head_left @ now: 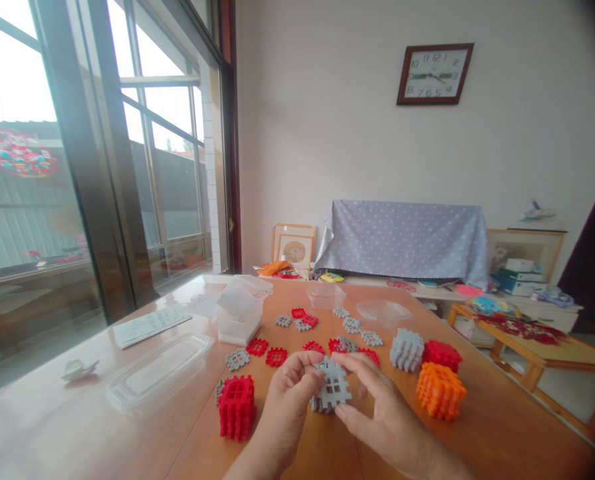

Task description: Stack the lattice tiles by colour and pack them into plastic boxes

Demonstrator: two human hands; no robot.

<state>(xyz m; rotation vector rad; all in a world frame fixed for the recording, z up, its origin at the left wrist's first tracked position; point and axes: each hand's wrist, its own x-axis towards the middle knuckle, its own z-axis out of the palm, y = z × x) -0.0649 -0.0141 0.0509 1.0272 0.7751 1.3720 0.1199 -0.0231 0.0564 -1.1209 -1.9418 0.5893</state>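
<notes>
Between my two hands is a stack of grey square lattice tiles [333,387] with notched edges. My left hand [293,385] pinches its left edge between thumb and fingers. My right hand [377,400] curves around the right side, thumb at the lower corner and index finger at the top. A red tile stack [237,408] stands left of my left hand. To the right stand a grey stack [406,350], a red stack [442,355] and an orange stack [440,391]. Several loose red tiles [276,357] and grey tiles [238,360] lie beyond my hands.
On the wooden table [187,433] are a clear plastic lid [160,373], a white tub [240,320], a printed booklet [152,326], a small crumpled item [80,369], a clear container [326,296] and another lid [383,311]. A window [162,133] borders the left side.
</notes>
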